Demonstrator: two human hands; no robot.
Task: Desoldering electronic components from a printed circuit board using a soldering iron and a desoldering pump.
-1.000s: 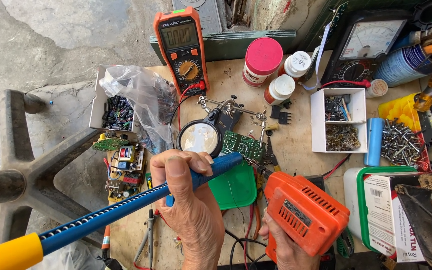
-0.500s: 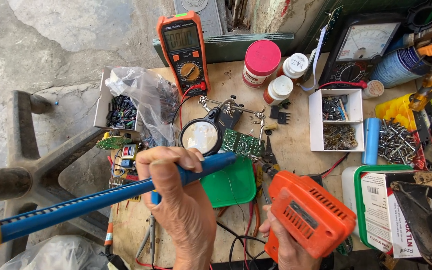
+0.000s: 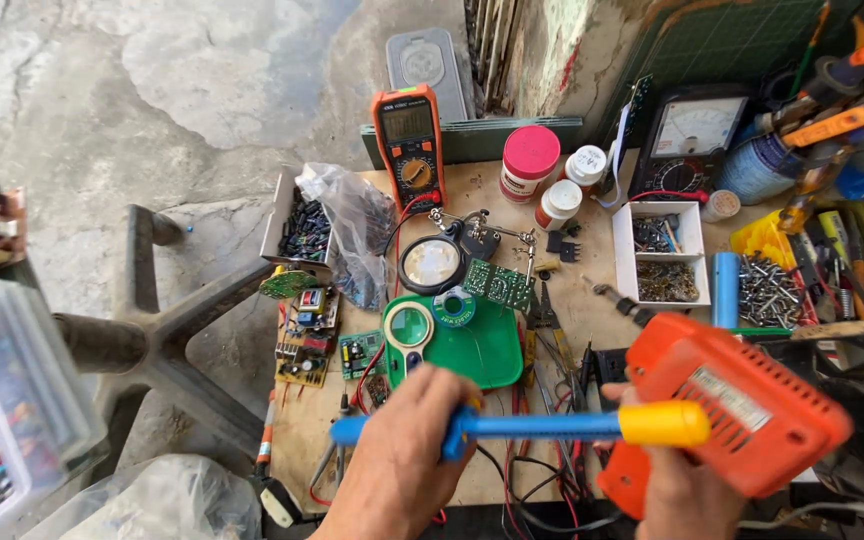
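Both your hands are full: left hand point(image 3: 402, 465) clamps the blue, yellow-ended plastic desoldering pump point(image 3: 522, 426), now swung level against the right hand's point(image 3: 677, 490) gripped orange soldering gun point(image 3: 737, 415)

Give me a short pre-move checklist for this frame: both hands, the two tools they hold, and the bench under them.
1. Left hand grips the blue tool: ok.
2. Right hand holds the orange power tool: ok.
3. Blue tool's yellow end lies across the orange tool's body; touching or only in front: cannot tell.
4. Space free beneath hands: not ok, loose wires and pliers there.
5. Green tray away from both hands: ok.
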